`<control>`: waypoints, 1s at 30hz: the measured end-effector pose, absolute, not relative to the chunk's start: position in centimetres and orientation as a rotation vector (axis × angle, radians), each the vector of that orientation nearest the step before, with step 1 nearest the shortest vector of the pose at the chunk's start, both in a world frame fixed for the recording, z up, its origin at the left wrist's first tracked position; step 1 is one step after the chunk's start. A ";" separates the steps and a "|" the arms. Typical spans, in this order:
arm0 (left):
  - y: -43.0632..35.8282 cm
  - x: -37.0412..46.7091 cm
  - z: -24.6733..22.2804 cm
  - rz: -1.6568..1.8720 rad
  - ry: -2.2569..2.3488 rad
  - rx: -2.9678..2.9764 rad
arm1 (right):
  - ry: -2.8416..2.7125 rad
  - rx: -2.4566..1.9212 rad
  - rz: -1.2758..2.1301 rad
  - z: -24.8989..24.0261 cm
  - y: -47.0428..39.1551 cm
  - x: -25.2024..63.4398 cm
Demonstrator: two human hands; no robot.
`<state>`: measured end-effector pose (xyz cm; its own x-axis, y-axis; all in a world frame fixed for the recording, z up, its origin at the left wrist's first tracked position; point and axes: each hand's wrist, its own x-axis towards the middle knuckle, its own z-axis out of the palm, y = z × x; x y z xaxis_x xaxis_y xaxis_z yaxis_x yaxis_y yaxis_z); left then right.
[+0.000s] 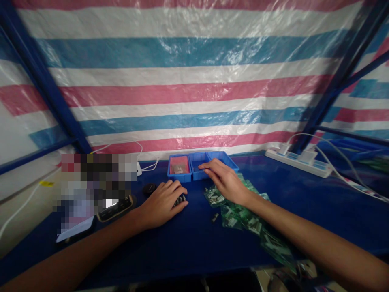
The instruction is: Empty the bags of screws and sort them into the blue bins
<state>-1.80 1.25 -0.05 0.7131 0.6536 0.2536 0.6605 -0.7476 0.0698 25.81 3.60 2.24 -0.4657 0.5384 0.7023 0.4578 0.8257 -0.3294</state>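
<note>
On the blue table, my left hand (165,202) curls over a dark object with small bumps (180,199), its thumb and fingers around it. My right hand (223,178) reaches to the front edge of a blue divided tray (199,173), thumb and index finger pinched; what they hold, if anything, is too small to make out. Under and beside my right wrist lie green-tinted clear bags (232,215) with small metallic parts inside. A small loose part (214,217) rests on the table between my hands. The tray's left compartment contains a pink lining (179,161) and a small bag.
A white power strip (299,162) with plugs and cables lies at the back right. A round black object (149,189) sits behind my left hand. At the left are a phone-like device (75,229) and a pixelated area.
</note>
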 end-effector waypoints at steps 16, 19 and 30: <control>1.4 -1.9 -0.4 -0.436 -1.088 -2.878 | -2.113 -0.764 0.140 2.0 3.8 25.8; 1.3 -1.9 -0.3 -0.431 -1.088 -2.880 | -2.113 -0.771 0.136 2.0 3.8 25.9; 1.3 -1.9 -0.3 -0.449 -1.083 -2.872 | -2.113 -0.786 0.134 2.0 3.8 25.9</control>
